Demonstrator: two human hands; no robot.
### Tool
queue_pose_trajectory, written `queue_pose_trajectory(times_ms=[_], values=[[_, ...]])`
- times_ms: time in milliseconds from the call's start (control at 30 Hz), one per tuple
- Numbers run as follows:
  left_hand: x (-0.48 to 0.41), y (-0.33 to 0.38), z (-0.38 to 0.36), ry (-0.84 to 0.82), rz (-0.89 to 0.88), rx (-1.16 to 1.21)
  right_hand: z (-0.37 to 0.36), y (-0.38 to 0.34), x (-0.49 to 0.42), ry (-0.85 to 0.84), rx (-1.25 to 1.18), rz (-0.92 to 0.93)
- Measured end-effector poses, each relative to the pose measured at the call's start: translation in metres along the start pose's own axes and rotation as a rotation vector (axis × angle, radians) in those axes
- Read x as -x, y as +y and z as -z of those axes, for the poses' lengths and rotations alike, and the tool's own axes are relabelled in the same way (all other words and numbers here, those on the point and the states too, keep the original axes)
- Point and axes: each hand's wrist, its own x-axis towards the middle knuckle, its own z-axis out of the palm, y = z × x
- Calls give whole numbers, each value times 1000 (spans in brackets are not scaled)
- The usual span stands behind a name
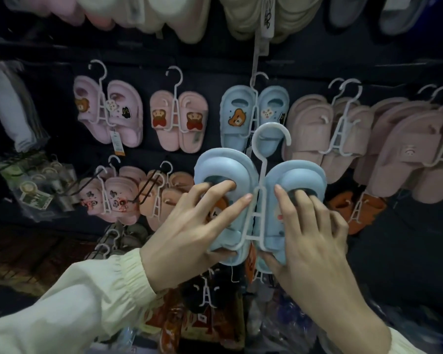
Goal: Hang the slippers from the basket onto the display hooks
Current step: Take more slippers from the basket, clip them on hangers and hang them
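A pair of light blue slippers (pixel 297 180) on a white plastic hanger (pixel 264 159) is held up in front of the display wall. My left hand (pixel 189 226) grips the left slipper, fingers in its top hole and thumb underneath. My right hand (pixel 310 226) grips the right slipper the same way. The hanger's hook points up, just below another blue pair (pixel 253 116) with bear charms that hangs on a display hook. The basket is below, mostly hidden by my arms.
Pink pairs (pixel 108 111) (pixel 179 121) hang to the left, beige pairs (pixel 330 129) to the right, more pink and orange pairs (pixel 118 198) in the lower row. Cream and grey slippers (pixel 189 19) hang above. A dark pair (pixel 205 290) lies below my hands.
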Motion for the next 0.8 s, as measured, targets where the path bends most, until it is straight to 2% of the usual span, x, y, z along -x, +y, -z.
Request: queue_pose_trajectory(times_ms=[300,800], values=[[-48,-20,-5,4,22,-217,-5,25,-44,83,53,14],[-115,-61,-56,14,104,-259,-52,61,-124,85,105,35]])
